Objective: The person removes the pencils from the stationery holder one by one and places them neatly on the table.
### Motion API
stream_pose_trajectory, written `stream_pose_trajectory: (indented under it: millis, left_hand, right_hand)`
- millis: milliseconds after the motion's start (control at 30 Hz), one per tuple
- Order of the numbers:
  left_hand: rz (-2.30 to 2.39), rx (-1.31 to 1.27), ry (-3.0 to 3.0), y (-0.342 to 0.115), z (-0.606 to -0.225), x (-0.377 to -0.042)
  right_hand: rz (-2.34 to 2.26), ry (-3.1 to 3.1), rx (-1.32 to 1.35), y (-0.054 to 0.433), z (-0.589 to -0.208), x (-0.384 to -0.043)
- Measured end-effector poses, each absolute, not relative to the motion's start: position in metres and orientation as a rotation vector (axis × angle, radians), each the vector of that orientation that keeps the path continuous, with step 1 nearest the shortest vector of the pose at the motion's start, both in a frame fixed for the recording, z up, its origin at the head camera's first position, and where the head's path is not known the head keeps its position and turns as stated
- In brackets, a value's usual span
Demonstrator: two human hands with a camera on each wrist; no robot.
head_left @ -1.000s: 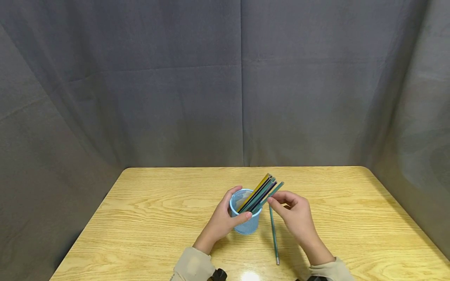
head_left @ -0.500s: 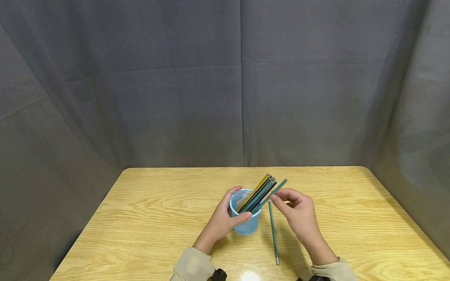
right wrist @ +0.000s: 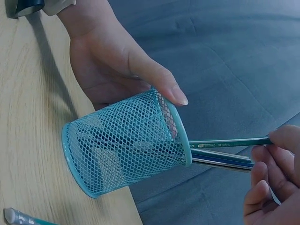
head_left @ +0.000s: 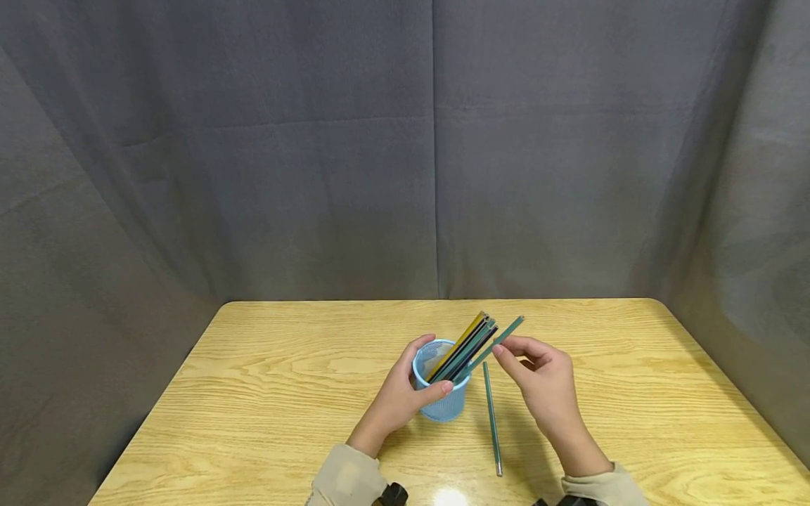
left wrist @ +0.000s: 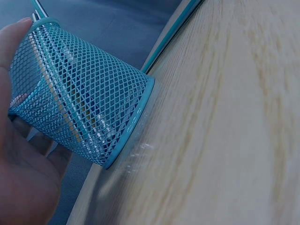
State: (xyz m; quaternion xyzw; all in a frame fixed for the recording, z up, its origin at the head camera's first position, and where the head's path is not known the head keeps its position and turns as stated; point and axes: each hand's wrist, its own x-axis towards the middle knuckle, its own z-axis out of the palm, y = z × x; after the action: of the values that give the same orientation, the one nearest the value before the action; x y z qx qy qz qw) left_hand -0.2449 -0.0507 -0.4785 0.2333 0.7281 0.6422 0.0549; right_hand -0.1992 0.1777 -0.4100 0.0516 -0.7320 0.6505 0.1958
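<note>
A light-blue mesh pencil cup [head_left: 443, 406] stands on the table, and my left hand [head_left: 397, 397] grips it round the rim, thumb at the near side. Several pencils [head_left: 467, 348], yellow, green and dark, lean in it toward the right. My right hand [head_left: 541, 372] pinches one green pencil [head_left: 511, 327] between thumb and fingers; its lower end is still inside the cup. In the right wrist view that pencil [right wrist: 229, 142] crosses the rim apart from the bundle. The left wrist view shows the cup's mesh wall [left wrist: 89, 89] close up.
Another green pencil [head_left: 492, 422] lies on the wooden table [head_left: 285, 393], just right of the cup. Grey curtains [head_left: 329, 176] hang behind the table and at both sides.
My right hand has moved up and to the right, drawing the green pencil partly out of the cup. The left hand and the cup have stayed in place.
</note>
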Motion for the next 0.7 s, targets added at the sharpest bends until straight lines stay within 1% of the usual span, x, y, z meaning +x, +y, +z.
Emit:
stream_pose_trajectory:
  millis: [700]
  left_hand:
    - [1.955,0.701,2.206,-0.051,-0.479,-0.245]
  right_hand:
    - [1.857,-1.905,0.175,0.179,-0.395,-0.193]
